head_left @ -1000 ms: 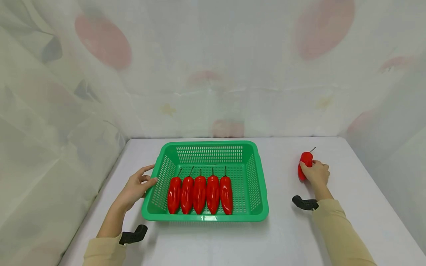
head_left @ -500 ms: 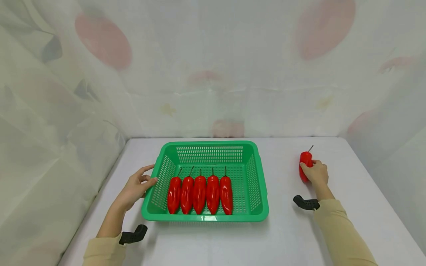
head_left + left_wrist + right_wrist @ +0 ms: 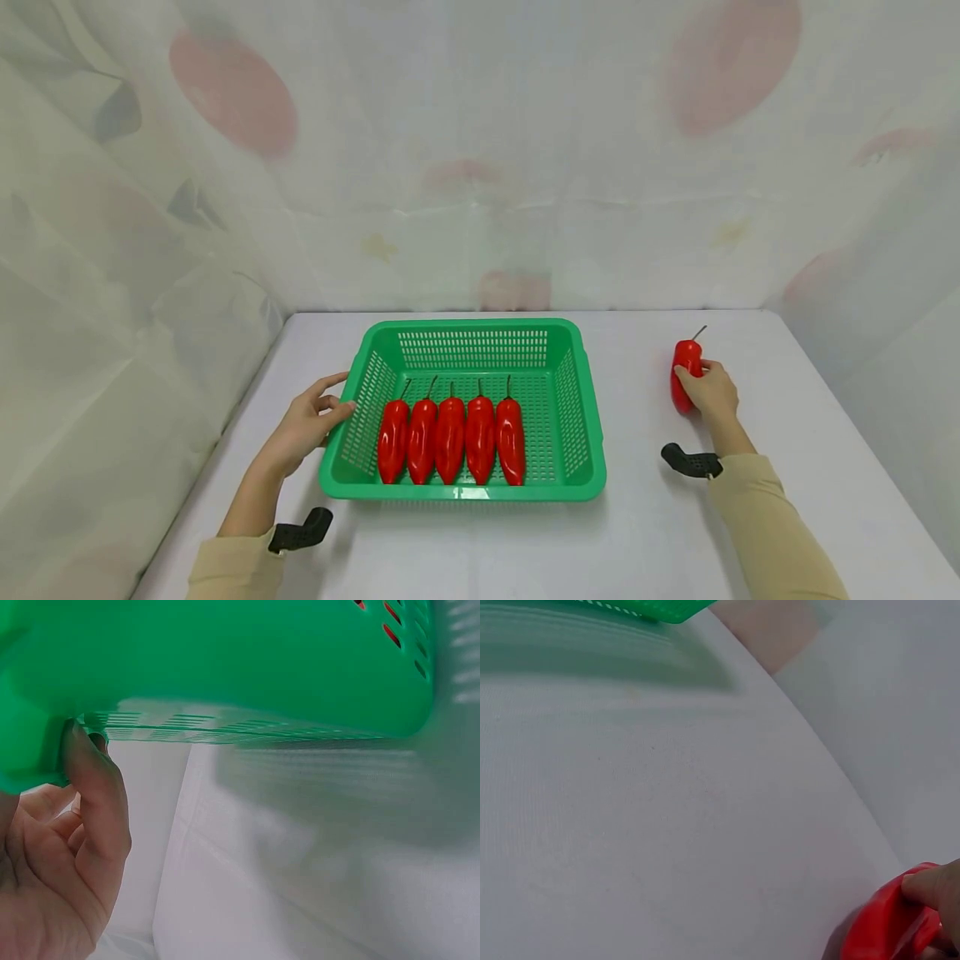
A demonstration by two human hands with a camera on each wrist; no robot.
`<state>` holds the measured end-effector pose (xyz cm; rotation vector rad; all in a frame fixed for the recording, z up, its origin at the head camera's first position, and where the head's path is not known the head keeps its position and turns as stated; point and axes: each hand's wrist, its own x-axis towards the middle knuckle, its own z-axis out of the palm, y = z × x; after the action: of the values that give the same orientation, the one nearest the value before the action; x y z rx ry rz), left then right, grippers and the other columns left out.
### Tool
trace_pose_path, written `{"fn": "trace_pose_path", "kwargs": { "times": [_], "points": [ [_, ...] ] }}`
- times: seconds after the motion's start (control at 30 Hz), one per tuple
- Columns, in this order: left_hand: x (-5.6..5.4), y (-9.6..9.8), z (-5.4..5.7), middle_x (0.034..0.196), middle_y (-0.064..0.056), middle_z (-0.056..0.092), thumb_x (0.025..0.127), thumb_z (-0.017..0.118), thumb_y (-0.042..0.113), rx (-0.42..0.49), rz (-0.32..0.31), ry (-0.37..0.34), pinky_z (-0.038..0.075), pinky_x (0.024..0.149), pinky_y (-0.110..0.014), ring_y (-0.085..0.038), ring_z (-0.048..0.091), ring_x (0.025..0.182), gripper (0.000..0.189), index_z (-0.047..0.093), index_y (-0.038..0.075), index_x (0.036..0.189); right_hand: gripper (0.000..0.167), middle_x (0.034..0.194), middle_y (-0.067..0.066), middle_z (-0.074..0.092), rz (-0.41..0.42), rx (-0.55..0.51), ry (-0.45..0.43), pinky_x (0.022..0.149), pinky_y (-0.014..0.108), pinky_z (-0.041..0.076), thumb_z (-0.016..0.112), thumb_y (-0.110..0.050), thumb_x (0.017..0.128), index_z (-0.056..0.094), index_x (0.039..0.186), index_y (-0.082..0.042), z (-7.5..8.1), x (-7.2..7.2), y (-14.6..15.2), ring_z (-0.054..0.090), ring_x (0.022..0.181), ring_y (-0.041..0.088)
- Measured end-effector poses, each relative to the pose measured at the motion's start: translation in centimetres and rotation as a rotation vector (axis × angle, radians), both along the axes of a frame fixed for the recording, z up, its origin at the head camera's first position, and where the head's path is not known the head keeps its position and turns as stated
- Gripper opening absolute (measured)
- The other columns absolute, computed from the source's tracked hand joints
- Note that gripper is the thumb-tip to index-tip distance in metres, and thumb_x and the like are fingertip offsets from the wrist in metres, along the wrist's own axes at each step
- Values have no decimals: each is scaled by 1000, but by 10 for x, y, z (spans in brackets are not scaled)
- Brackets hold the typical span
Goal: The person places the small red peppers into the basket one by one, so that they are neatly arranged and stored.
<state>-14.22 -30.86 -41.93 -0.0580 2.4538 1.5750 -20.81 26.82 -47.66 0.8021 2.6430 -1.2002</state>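
A green plastic basket holds several glossy red chili peppers in a row, stems pointing away from me. At the basket's left side my left hand pinches the rim between thumb and fingers; in the left wrist view the fingers curl under that rim. Off to the right, my right hand grips another red chili pepper around its side, with the stem sticking up and away. Only the thumb and part of this pepper show in the right wrist view.
A white table lies beneath everything. Pale printed cloth walls it in at the back and both sides. A black wrist mount juts from the left sleeve and a similar mount from the right.
The pepper in my right hand has shifted slightly, its stem end moving a little farther back and left. My left hand and the basket have stayed put.
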Motion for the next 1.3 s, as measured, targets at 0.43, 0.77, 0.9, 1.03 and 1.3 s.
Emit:
{"fn": "trace_pose_path", "kwargs": {
  "times": [0.43,0.77,0.9,1.03,1.3],
  "points": [
    [6,8,15,93,-22,53,92,55,14,9,3,-6,57,62,-41,-26,66,72,60,24,9,144,69,132,31,38,29,-60,76,85,47,51,45,-34,93,17,143,4,15,-4,-12,43,116,43],
    [1,-1,1,93,-20,53,93,56,18,-4,7,-7,57,62,-41,-25,66,73,61,24,13,145,76,133,32,33,132,-165,215,77,46,53,50,-30,93,3,147,-5,28,-5,-20,44,114,46],
    [2,0,1,93,-20,52,93,56,18,-4,6,-5,57,62,-41,-25,66,73,62,23,13,145,78,131,33,34,177,-181,260,75,47,53,51,-29,92,1,147,-7,34,-4,-23,46,111,47],
    [3,2,3,94,-20,52,92,56,21,-12,3,0,57,62,-41,-25,66,73,62,24,14,145,79,130,34,32,214,-201,287,75,50,52,51,-30,93,-1,147,-8,39,-4,-27,46,110,49],
    [2,2,3,94,-20,53,91,58,23,-10,4,6,57,62,-42,-26,66,73,63,24,15,144,79,128,34,34,259,-218,326,75,51,51,52,-31,93,-1,147,-9,48,-5,-33,47,109,49]
  ]
}}
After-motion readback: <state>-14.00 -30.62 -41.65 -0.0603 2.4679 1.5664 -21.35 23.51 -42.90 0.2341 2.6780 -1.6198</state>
